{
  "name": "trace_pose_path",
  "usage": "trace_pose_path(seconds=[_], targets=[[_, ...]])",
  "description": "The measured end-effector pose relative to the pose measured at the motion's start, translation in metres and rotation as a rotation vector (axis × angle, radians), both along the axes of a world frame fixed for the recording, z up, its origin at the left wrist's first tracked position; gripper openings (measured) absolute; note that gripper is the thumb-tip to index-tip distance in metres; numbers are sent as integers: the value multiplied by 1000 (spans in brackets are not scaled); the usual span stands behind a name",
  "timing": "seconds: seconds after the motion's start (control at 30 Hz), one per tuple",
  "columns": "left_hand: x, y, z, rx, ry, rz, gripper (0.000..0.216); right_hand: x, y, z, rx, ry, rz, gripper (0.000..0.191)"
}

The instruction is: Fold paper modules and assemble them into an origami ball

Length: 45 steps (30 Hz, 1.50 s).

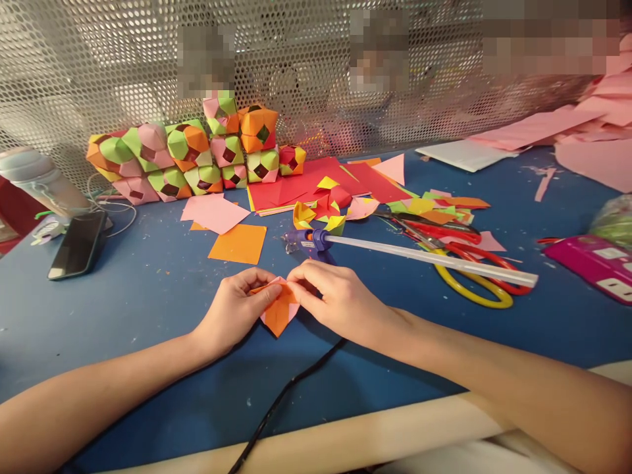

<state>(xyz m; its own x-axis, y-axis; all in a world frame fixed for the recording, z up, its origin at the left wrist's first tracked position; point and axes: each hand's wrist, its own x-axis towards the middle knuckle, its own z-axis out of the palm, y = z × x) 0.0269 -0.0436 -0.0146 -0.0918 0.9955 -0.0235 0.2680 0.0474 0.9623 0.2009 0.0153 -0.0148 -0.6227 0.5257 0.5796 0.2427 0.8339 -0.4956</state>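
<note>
Between my two hands is a small folded paper piece (279, 313), orange with pink edges and a point facing me. My left hand (239, 306) pinches its left side, thumb on top. My right hand (336, 299) grips its upper right edge between thumb and bent fingers; part of the paper is hidden there. Just beyond my hands lies a purple glue gun (309, 243) with a long white glue stick (429, 260) in its back. An orange paper square (237, 243) and pink paper sheets (214, 212) lie on the blue table (162, 316).
Several folded paper balls (189, 146) are stacked against a perforated metal screen (306, 39). Scissors (454, 260) and paper scraps lie right of the glue gun. A phone (78, 245) and a bottle (44, 181) stand left. A black cord (291, 385) crosses the front edge.
</note>
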Motion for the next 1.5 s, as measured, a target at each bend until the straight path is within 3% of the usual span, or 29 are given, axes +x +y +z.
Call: trace_pose_path(seconds=[0.1, 0.23, 0.37, 0.47, 0.57, 0.77, 0.83, 1.03, 1.23, 1.5], targets=[[-4, 3, -1, 27, -54, 110, 23, 10, -2, 9, 84, -143, -32, 17], [-11, 12, -2, 63, -144, 215, 24, 37, 3, 25, 198, -493, -190, 29], [-15, 21, -5, 58, -210, 242, 22, 44, 21, 31, 141, -679, -362, 30], [-15, 24, -7, 40, -221, 252, 20, 29, 35, 25, -92, -589, -401, 19], [-16, 24, -9, 21, -225, 261, 21, 15, 43, 12, -346, -385, -330, 19], [-19, 25, -12, 8, -251, 266, 23, 14, 39, -6, -510, -128, -209, 26], [-20, 25, -13, 23, -234, 274, 23, 17, 32, -3, -470, -94, -186, 28], [-20, 26, -15, 10, -122, 271, 24, 18, 9, 7, -155, -67, -165, 16], [-16, 24, -12, 48, 24, 268, 19, 13, 6, 3, 102, -98, -107, 14], [-16, 24, -12, 53, 85, 253, 14, 13, 8, 0, 228, -152, -148, 20]])
